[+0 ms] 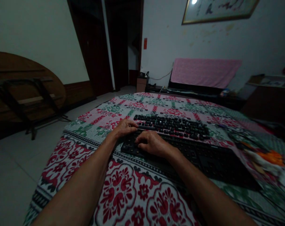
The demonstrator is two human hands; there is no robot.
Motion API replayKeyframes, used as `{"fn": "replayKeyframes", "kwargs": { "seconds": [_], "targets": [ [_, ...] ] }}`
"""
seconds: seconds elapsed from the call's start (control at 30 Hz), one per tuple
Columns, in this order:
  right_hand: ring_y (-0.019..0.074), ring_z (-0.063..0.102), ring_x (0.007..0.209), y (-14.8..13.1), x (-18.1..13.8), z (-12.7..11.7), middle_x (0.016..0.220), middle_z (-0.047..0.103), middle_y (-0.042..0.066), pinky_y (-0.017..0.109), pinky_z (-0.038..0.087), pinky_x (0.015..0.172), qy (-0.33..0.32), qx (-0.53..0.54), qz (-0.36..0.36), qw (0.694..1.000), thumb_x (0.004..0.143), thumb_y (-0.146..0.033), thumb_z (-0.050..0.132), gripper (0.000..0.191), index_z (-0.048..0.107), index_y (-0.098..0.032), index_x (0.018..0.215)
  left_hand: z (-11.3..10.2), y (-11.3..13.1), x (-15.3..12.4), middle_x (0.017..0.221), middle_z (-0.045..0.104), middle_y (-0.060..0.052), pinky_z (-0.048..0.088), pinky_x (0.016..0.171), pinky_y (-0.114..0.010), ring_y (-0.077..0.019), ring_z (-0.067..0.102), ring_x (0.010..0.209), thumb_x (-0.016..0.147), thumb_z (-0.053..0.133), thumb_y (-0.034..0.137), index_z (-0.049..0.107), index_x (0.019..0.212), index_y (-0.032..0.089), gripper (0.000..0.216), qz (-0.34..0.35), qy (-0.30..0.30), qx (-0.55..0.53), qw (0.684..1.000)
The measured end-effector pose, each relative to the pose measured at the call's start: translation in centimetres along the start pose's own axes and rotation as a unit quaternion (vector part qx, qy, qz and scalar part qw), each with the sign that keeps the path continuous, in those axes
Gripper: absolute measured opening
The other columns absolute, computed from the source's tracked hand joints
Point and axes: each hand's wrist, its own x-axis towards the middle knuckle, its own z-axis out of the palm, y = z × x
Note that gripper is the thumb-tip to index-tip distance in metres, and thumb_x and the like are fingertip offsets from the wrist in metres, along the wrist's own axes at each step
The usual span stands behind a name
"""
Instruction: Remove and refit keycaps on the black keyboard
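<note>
Shows black on keycaps (pixel 180 126) and keyboard base (pixel 227 166), pink on the towel (pixel 205 72). Blends red and green florals across the white-and-pink cloth (pixel 118 185).

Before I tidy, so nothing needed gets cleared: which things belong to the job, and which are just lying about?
Job, apparently: black keyboard under right hand, keycaps, dark strip at left hand.
Lying about: orange item, pink cloth, round table.
</note>
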Motion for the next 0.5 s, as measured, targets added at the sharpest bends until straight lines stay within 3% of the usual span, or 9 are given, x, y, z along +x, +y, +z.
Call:
{"fn": "replayKeyframes", "kwargs": {
  "seconds": [0.17, 0.37, 0.5],
  "targets": [
    [0.0111, 0.055, 0.072, -0.2, 0.0, 0.0, 0.083, 0.062, 0.000, 0.021, 0.039, 0.067, -0.008, -0.015, -0.018, 1.000, 0.070, -0.013, 0.055, 0.021, 0.065, -0.019, 0.088, 0.4, -0.2, -0.1, 0.074, 0.063, -0.003, 0.041, 0.060, -0.021, -0.0120, 0.054, 0.067, 0.065, 0.058, 0.026, 0.069, 0.079, 0.015, 0.021, 0.075, 0.043, 0.051, 0.995],
    [0.0132, 0.055, 0.080, -0.2, -0.7, 0.0, 0.088, 0.061, 0.003, 0.024, 0.040, 0.073, 0.003, -0.020, -0.029, 0.999, 0.070, -0.014, 0.057, 0.023, 0.063, -0.018, 0.092, 1.1, -0.5, 0.0, 0.067, 0.061, -0.002, 0.040, 0.058, -0.022, -0.0118, 0.054, 0.063, 0.067, 0.057, 0.030, 0.068, 0.070, 0.015, 0.018, 0.081, 0.092, 0.091, 0.988],
    [0.0128, 0.054, 0.075, -0.2, -1.1, 0.2, 0.085, 0.061, 0.003, 0.024, 0.041, 0.068, 0.017, -0.004, -0.013, 1.000, 0.071, -0.019, 0.059, 0.021, 0.062, -0.017, 0.092, 1.4, -0.6, 0.2, 0.064, 0.060, -0.002, 0.039, 0.056, -0.022, -0.0111, 0.054, 0.061, 0.067, 0.058, 0.030, 0.068, 0.066, 0.015, 0.018, 0.096, 0.114, 0.100, 0.984]
  ]
}}
